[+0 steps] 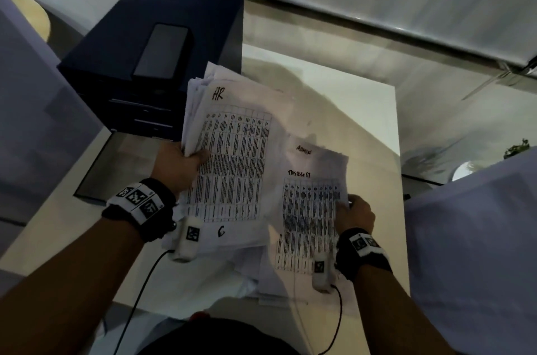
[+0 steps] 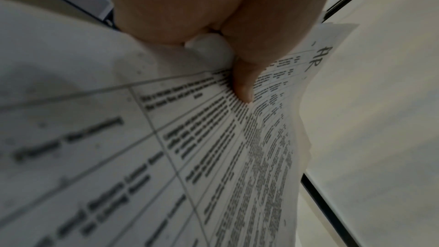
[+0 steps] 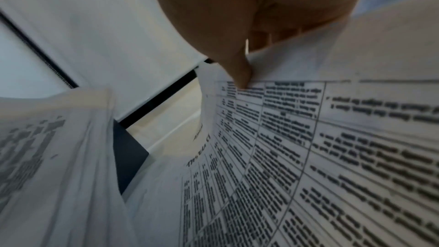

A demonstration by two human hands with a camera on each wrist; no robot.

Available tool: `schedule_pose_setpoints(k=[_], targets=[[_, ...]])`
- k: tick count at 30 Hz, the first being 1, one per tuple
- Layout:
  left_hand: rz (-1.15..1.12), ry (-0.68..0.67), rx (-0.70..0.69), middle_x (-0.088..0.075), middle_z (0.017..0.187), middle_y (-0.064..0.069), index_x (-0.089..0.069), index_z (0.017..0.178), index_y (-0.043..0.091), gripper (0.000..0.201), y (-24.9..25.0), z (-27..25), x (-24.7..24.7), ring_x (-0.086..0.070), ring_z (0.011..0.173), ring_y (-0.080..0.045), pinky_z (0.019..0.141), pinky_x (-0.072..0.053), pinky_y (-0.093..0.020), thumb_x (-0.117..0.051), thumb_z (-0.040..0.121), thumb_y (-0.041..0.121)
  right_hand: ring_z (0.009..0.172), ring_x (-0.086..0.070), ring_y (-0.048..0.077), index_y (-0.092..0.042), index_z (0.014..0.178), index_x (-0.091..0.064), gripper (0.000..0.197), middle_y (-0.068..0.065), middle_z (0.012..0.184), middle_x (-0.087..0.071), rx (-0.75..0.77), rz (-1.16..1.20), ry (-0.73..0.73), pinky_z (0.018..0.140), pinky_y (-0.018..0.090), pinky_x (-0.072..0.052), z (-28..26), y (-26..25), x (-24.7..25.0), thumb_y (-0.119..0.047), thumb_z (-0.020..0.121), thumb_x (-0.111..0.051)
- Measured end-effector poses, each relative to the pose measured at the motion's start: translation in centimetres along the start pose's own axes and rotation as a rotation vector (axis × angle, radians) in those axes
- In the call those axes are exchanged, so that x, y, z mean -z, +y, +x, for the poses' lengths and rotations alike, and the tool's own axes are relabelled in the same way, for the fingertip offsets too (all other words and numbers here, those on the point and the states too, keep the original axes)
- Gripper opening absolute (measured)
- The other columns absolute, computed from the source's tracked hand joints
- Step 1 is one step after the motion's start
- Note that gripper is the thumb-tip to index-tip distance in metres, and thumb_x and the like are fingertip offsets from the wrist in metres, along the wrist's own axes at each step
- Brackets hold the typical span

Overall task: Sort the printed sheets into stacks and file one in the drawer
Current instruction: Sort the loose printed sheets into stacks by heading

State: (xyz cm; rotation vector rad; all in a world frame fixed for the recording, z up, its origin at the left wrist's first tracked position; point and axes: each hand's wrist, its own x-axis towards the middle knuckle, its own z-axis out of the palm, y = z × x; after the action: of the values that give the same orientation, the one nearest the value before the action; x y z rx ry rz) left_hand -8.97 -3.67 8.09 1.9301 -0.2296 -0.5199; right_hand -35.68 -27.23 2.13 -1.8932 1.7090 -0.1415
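My left hand (image 1: 186, 164) grips a thick stack of printed sheets (image 1: 232, 157) marked "HR" by its left edge, lifted over the white table (image 1: 363, 110); its thumb (image 2: 244, 84) presses on the top page (image 2: 213, 157). To the right, my right hand (image 1: 353, 213) pinches the right edge of another sheet (image 1: 311, 218) headed "ADMIN", thumb (image 3: 240, 74) on the printed table (image 3: 308, 157). More loose sheets (image 1: 255, 273) lie under both near the front edge. A dark blue drawer unit (image 1: 151, 58) stands at the back left, its bottom drawer (image 1: 107, 168) pulled open.
A black phone (image 1: 162, 51) lies on top of the drawer unit. White blinds (image 1: 377, 0) hang behind the table. Pale chair backs (image 1: 479, 253) flank me on the left and right. Cables (image 1: 139, 296) run from both wrists toward my body.
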Motion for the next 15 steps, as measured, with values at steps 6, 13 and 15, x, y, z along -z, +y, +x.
schedule_pose_setpoints(k=[6, 13, 15], targets=[[0.005, -0.026, 0.056, -0.074, 0.091, -0.016, -0.073, 0.096, 0.005, 0.025, -0.8, -0.2, -1.2, -0.072, 0.084, -0.033, 0.082, -0.058, -0.053, -0.075, 0.084, 0.026, 0.101, -0.065, 0.034, -0.008, 0.111, -0.07, 0.025, 0.018, 0.11, -0.069, 0.045, -0.103, 0.001, 0.086, 0.035, -0.053, 0.8, 0.6, -1.3, -0.015, 0.093, -0.054], [0.028, -0.001, 0.068, -0.075, 0.086, -0.01, -0.074, 0.093, 0.009, 0.025, -1.2, 0.1, -0.6, -0.072, 0.081, -0.029, 0.082, -0.059, -0.05, -0.076, 0.082, 0.031, 0.125, -0.032, 0.036, -0.01, 0.13, -0.046, 0.082, 0.01, 0.139, -0.033, -0.17, -0.284, -0.127, 0.1, 0.053, -0.035, -0.4, 0.9, -4.4, -0.051, 0.068, -0.079], [0.034, 0.0, 0.069, -0.074, 0.087, -0.01, -0.073, 0.094, 0.008, 0.024, -1.4, 0.1, -0.4, -0.071, 0.081, -0.029, 0.082, -0.059, -0.049, -0.076, 0.083, 0.029, 0.122, -0.035, 0.036, -0.009, 0.128, -0.046, 0.082, 0.011, 0.135, -0.036, -0.183, -0.291, -0.105, 0.099, 0.052, -0.036, -0.2, 0.8, -4.7, -0.05, 0.066, -0.08]])
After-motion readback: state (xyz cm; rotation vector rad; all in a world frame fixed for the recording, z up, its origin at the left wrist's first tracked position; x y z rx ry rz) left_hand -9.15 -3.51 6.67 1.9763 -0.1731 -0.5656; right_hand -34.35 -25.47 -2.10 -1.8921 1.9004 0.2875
